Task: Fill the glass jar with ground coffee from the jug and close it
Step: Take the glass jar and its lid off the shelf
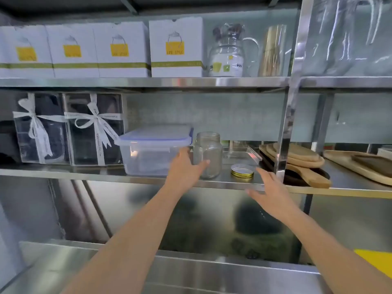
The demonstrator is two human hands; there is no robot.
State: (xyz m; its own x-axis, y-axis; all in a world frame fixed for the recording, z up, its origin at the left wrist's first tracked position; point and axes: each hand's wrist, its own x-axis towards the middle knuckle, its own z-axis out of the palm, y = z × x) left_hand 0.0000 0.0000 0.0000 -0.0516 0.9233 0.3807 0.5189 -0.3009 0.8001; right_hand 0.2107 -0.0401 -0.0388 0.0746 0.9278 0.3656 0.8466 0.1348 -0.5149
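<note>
**Both hands up at the middle shelf, jar uncapped**

The glass jar (207, 154) stands upright on the steel shelf (106, 172), mouth open, no lid on it. Its gold-rimmed lid (242, 170) lies flat on the shelf just to the jar's right, apart from it. Left hand (184, 168) is right there, fingers spread, thumb reaching across the front of the jar's lower body and the other fingers up between the jar and the clear plastic container (152, 149) on its left; whether it actually grips the glass, I cannot tell. Right hand (270, 192) hovers open at the shelf's front edge, fingers loosely spread, holding nothing, near the lid but not touching it. Wooden boards (301, 164) sit further right. Up on the top shelf, a glass jug (229, 54) beside white boxes (176, 49).
</note>
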